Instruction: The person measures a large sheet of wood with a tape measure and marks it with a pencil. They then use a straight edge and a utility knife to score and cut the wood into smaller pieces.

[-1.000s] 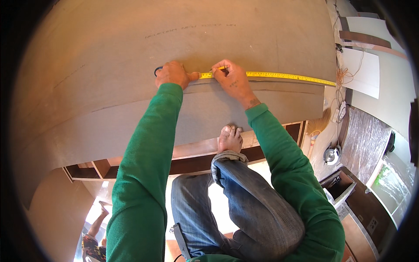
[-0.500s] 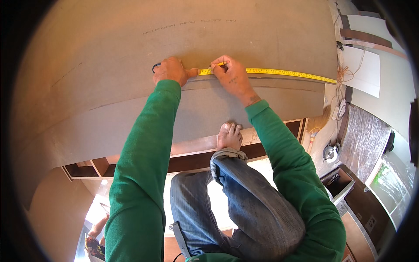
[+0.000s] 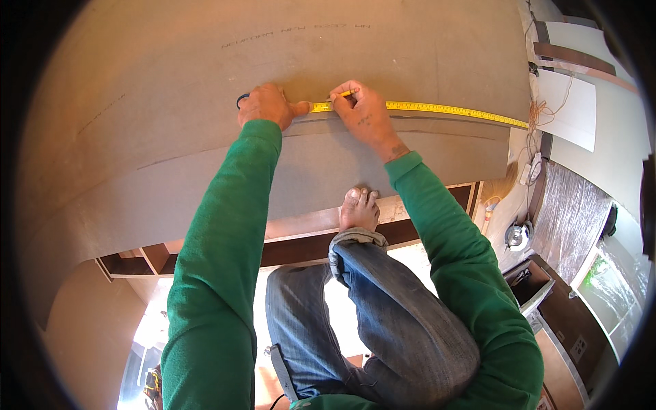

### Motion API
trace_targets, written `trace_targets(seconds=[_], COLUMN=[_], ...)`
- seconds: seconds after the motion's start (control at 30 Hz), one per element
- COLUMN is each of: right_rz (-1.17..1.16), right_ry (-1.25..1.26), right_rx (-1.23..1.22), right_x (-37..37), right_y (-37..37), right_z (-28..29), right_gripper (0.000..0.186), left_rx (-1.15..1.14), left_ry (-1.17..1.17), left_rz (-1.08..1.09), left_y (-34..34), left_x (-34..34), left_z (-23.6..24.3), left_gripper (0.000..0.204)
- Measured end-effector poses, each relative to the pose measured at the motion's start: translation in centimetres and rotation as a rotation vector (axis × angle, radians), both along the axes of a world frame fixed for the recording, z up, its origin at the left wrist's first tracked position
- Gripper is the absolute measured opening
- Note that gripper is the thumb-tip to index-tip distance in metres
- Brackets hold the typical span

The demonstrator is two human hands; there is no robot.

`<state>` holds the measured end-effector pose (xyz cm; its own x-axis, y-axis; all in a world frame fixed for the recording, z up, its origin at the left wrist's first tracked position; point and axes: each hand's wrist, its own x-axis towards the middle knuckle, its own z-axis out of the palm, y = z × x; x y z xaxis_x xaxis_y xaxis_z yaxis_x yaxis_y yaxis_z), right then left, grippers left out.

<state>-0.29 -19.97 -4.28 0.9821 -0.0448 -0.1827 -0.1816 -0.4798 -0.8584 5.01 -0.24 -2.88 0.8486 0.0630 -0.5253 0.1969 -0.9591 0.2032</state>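
Note:
A yellow tape measure blade (image 3: pixel 437 107) lies stretched across a large brown-grey board (image 3: pixel 410 61), out to the board's right edge. My left hand (image 3: pixel 265 106) is closed around the tape's case, of which only a dark rounded edge shows beyond the fingers; its thumb points along the blade. Pinched in my right hand (image 3: pixel 363 116) is a short yellow pencil (image 3: pixel 346 93), held right above the blade, with the tip hard to make out. A dark lengthwise line (image 3: pixel 307 130) runs on the board, nearer to me than the tape.
My bare foot (image 3: pixel 359 208) rests at the board's near edge. Beneath the board is a wooden frame with compartments (image 3: pixel 130 263). To the right are a circular saw (image 3: pixel 518 236), tangled cords (image 3: pixel 540 113), a white panel (image 3: pixel 567 109), plastic-wrapped sheeting (image 3: pixel 570 212) and an open drawer box (image 3: pixel 529 283).
The pencil has tilted slightly and moved a little with my right hand, while my left hand keeps its place on the tape. Another person's arm at lower left has gone from view.

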Motion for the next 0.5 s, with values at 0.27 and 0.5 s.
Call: trace_targets(seconds=[0.27, 0.5], right_rz=[-0.016, -0.046], right_ry=[0.024, 0.022], right_rx=[0.0, 0.082], right_x=[0.0, -0.1], right_y=[0.2, -0.1], right_z=[0.2, -0.7], right_gripper=[0.019, 0.019], left_rx=[-0.034, -0.015], left_ry=[-0.006, -0.03], left_rz=[-0.013, -0.045], left_y=[0.1, 0.0], left_x=[-0.1, -0.1], left_z=[0.0, -1.2], left_gripper=[0.055, 0.058])
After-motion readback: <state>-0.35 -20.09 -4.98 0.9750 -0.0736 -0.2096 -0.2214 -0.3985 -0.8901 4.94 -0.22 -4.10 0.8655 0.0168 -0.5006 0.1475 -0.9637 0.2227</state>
